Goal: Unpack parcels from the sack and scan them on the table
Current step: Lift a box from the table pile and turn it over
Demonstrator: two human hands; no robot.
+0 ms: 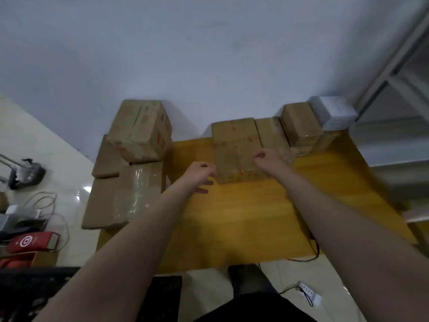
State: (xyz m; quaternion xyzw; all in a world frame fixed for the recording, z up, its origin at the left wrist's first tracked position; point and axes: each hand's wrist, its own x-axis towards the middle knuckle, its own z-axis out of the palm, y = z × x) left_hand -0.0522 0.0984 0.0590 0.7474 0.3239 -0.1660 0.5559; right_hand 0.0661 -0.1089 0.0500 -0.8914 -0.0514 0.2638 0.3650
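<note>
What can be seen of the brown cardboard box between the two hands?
The flat brown cardboard box is rectangular, sealed with clear tape along its middle, with red marks on top. It lies flat on the yellow wooden table, lengthwise toward the wall, against a similar box on its right. The left hand touches its near left corner; the right hand, fingers curled, rests on its right edge.

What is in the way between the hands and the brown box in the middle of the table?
Nothing that shows. The left hand is right at the left side of the middle box, and the right hand lies on its right edge. The neighbour box stands beside it on the right, not between.
</note>
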